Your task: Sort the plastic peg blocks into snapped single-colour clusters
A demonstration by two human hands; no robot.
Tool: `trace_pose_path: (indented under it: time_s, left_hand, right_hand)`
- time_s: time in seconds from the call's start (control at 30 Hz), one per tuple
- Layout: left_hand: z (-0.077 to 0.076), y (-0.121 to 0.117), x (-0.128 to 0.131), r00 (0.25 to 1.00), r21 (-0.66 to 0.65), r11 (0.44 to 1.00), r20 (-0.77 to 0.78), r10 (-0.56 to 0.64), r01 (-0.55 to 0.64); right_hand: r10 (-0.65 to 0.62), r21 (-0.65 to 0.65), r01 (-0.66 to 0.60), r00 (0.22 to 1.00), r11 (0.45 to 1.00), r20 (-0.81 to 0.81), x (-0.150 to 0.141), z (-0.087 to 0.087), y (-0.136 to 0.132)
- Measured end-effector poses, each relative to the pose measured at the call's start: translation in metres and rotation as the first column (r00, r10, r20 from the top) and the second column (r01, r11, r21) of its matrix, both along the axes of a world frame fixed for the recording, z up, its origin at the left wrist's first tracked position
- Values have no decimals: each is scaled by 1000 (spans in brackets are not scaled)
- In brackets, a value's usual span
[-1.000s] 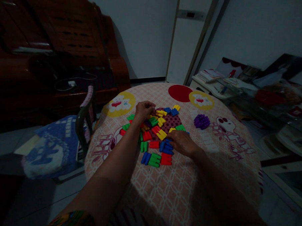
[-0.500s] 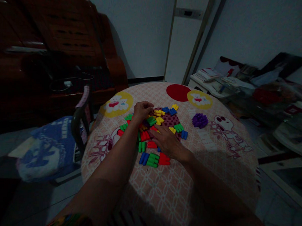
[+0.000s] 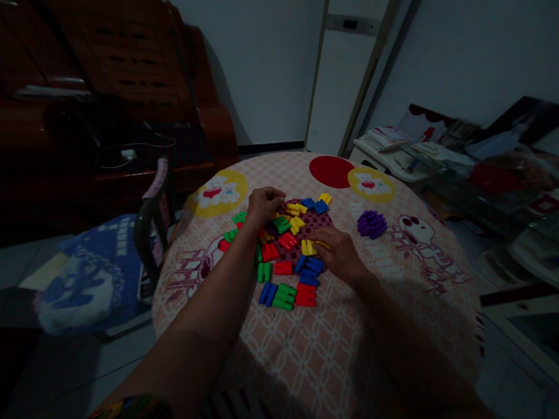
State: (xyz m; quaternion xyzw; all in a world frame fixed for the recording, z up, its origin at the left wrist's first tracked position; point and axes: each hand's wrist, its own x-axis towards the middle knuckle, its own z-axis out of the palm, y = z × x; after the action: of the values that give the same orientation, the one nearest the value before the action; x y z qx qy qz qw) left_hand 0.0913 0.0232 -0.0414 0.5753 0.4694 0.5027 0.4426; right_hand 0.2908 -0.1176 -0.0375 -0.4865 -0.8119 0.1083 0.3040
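Observation:
A pile of plastic toy blocks [image 3: 286,259] in red, yellow, green and blue lies on a round table with a patterned cloth [image 3: 348,336]. My left hand [image 3: 264,204] rests curled at the pile's far left edge, its fingers closed over blocks there. My right hand [image 3: 337,253] sits at the pile's right side with its fingers pinched on a yellow block [image 3: 308,247]. Just below that hand lie blue blocks [image 3: 310,272] and red blocks [image 3: 306,294].
A purple spiky ball [image 3: 371,224] lies to the right of the pile. A dark chair [image 3: 151,228] stands at the table's left edge, with a blue and white cloth [image 3: 91,275] beyond it. A cluttered low table [image 3: 448,161] is at the right.
My right hand reached left into the pile, then drew back to the right with a yellow block in its fingers. My left hand stayed where it was.

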Motion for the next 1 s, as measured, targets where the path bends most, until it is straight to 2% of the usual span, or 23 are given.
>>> trace_pose_path:
  time_s: [0.13, 0.23, 0.37, 0.47, 0.57, 0.63, 0.73, 0.83, 1.0]
  left_hand:
    - [0, 3, -2, 1000, -12, 1000, 12, 4, -4]
    - [3, 6, -11, 997, 6, 1000, 76, 25, -25]
    - [8, 11, -39, 988, 41, 993, 116, 105, -110]
    - [11, 14, -65, 992, 45, 991, 15, 126, -126]
    - [13, 15, -85, 974, 15, 1000, -225, 7, -3]
    - [13, 15, -90, 924, -14, 996, -374, -83, 84]
    - [11, 16, -88, 839, -40, 988, -523, -147, 148]
    - [8, 17, -79, 783, -3, 981, -603, -155, 192]
    - [4, 18, -65, 762, 104, 944, -621, -185, 314]
  right_hand:
    - [-92, -124, 102, 992, 987, 86, 7, 12, -3]
    - [-172, -132, 185, 980, 974, 104, 10, 12, -4]
    - [-221, -117, 231, 971, 966, 88, 10, 9, -2]
    - [-236, -120, 245, 968, 962, 89, 10, 7, -1]
    - [-246, -126, 254, 966, 959, 78, 10, 5, -1]
    - [-250, -126, 256, 966, 958, 67, 10, 4, 0]
    - [-250, -123, 256, 966, 959, 62, 12, 3, 0]
    - [-250, -121, 256, 966, 959, 63, 12, 2, 1]
    - [-226, -115, 232, 972, 966, 61, 12, 2, 1]
